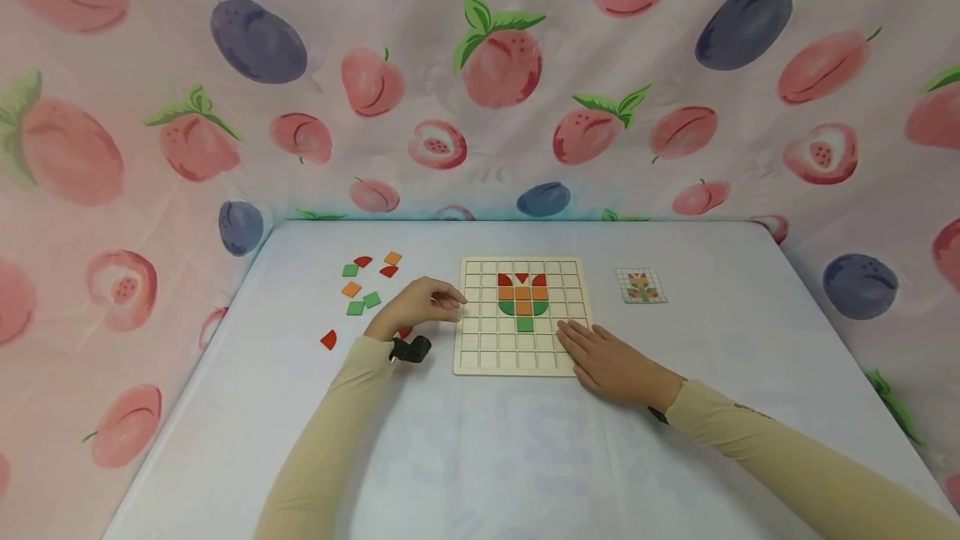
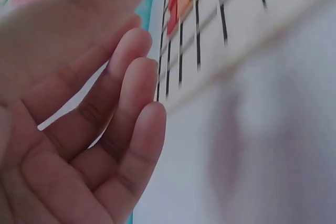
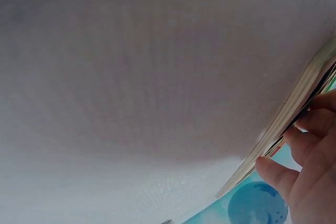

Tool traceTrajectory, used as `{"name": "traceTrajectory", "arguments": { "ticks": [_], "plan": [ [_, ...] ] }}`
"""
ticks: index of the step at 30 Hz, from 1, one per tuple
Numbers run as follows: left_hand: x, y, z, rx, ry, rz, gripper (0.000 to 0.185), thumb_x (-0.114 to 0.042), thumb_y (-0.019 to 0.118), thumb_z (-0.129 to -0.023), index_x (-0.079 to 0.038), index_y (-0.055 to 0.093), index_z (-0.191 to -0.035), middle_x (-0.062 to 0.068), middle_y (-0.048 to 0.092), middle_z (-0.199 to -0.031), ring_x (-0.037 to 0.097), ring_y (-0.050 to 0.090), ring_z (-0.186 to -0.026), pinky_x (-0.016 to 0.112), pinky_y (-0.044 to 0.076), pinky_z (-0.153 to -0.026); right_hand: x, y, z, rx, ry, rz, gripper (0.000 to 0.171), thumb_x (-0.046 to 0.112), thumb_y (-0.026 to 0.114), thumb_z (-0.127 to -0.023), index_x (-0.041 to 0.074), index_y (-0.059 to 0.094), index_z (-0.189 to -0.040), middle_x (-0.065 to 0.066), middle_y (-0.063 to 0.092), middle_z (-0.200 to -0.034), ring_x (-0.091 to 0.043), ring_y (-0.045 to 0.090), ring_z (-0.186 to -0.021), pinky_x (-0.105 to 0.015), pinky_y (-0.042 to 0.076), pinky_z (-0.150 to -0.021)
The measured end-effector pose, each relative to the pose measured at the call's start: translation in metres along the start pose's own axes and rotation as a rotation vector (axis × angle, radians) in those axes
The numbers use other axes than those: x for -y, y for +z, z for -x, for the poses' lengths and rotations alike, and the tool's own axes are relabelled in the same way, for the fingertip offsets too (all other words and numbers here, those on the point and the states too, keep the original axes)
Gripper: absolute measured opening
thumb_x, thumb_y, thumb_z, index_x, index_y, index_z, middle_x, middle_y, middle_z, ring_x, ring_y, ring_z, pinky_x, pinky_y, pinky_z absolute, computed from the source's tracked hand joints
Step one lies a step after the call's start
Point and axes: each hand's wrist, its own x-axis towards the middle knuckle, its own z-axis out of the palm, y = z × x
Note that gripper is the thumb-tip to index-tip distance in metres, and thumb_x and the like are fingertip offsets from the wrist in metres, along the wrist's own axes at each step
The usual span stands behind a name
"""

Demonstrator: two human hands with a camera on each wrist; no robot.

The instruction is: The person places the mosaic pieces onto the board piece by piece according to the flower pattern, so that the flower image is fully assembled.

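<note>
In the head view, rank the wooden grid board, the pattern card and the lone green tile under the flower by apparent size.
1. wooden grid board
2. pattern card
3. green tile

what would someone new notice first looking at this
The wooden grid board in the middle of the white table draws the eye first, with its red, orange and green tulip pattern near the top centre. The right hand lies flat on the board's lower right corner, while the left hand hovers at its left edge, beside the loose coloured tiles. A small picture card lies to the board's right.
</note>
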Motion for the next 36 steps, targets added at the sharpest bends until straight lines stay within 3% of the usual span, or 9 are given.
{"name": "traceTrajectory", "arguments": {
  "ticks": [9, 17, 28, 36],
  "plan": [
    [0.028, -0.029, 0.032, -0.02, -0.06, -0.045, 0.03, -0.008, 0.075, -0.078, -0.004, 0.069, -0.107, 0.011, 0.068, -0.1, 0.016, 0.06, -0.086, 0.028, 0.051, -0.079, -0.002, 0.005, 0.0, -0.019, -0.011, 0.011, 0.054, 0.027, 0.042, -0.099, 0.0, 0.032, -0.145, -0.015, 0.032, -0.152, -0.03, 0.032, -0.14, -0.051, 0.033, -0.108],
    [0.052, -0.04, 0.047, 0.032, -0.096, -0.018, 0.032, -0.002, 0.074, -0.077, -0.008, 0.068, -0.108, 0.009, 0.068, -0.11, 0.02, 0.062, -0.1, 0.035, 0.051, -0.091, -0.002, 0.005, 0.0, -0.023, -0.015, 0.011, 0.054, 0.028, 0.042, -0.099, 0.0, 0.032, -0.145, -0.015, 0.032, -0.152, -0.03, 0.032, -0.14, -0.05, 0.034, -0.108],
    [0.056, -0.041, 0.049, 0.062, -0.03, -0.078, 0.033, 0.01, 0.063, -0.079, -0.007, 0.07, -0.106, 0.01, 0.068, -0.11, 0.022, 0.06, -0.098, 0.041, 0.048, -0.094, -0.003, 0.006, 0.001, -0.033, -0.016, 0.009, 0.054, 0.026, 0.043, -0.098, -0.001, 0.033, -0.144, -0.015, 0.033, -0.151, -0.03, 0.033, -0.139, -0.051, 0.034, -0.108],
    [0.054, -0.038, 0.041, 0.064, -0.073, -0.165, 0.026, 0.003, 0.065, -0.081, -0.013, 0.072, -0.1, 0.003, 0.065, -0.096, 0.017, 0.053, -0.086, 0.027, 0.048, -0.077, -0.003, 0.005, 0.001, -0.021, -0.017, 0.008, 0.054, 0.027, 0.042, -0.099, -0.001, 0.032, -0.144, -0.015, 0.032, -0.152, -0.03, 0.031, -0.14, -0.05, 0.033, -0.108]
  ]
}}
